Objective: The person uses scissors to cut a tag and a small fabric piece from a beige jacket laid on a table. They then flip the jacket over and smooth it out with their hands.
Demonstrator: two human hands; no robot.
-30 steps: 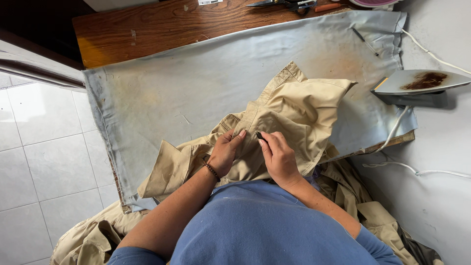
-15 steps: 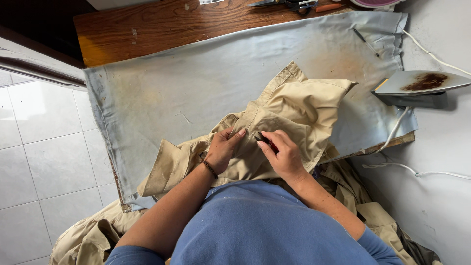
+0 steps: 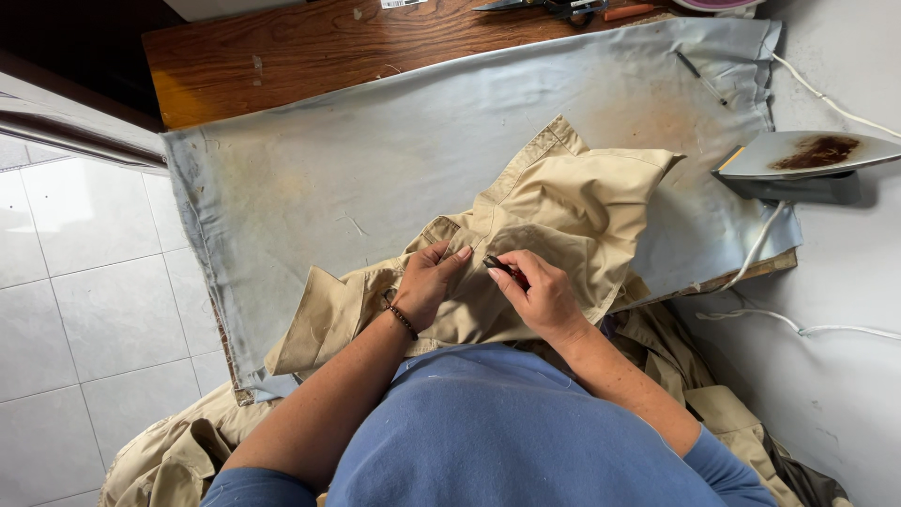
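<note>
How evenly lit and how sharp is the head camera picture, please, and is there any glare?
Head view: soft, even daylight, with only faint shadows under the left hand and right hand on the crumpled beige cotton garment; focus is sharp across the pale blue padded ironing cloth; mild sheen on the upturned metal soleplate of the iron; the top left corner falls dark.
</note>
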